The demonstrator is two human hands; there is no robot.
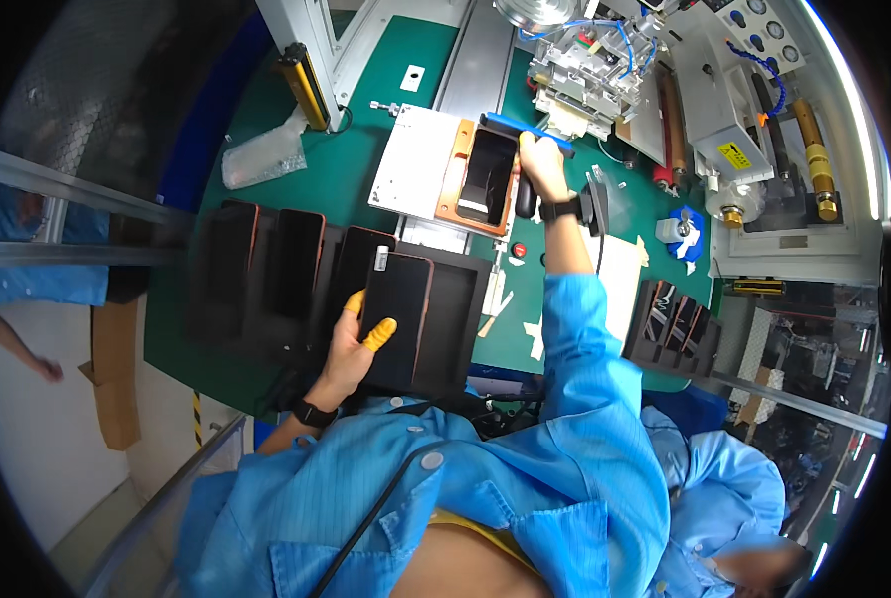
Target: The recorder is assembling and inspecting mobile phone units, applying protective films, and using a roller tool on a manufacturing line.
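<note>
L hand (351, 334), yellow finger cots on thumb and forefinger, pinches a dark phone (397, 309) by its lower left edge, holding it over the black tray (460, 299) at the front of the green bench (356, 159). More dark phones (296, 261) stand in the tray slots to the left. R hand (537, 164) is stretched fwd, fingers wrapped tight round a black handle w/ a blue bar (525, 128) on top, pressed at the far right corner of a second phone (489, 177) that lies in an orange-brown jig (457, 174) on a white plate (413, 159). The machine head (590, 65) w/ blue hoses hangs just behind.

Risks, as I judge: the L grip is only thumb + finger on one edge, so the phone could tip or slide out and knock its tray neighbours. If the R tool goes on skewed, it may scuff the glass or shift the phone in the jig. The R wrist is close to the machine head, so a snag is poss. Eyes are split betw. two hands well apart.
</note>
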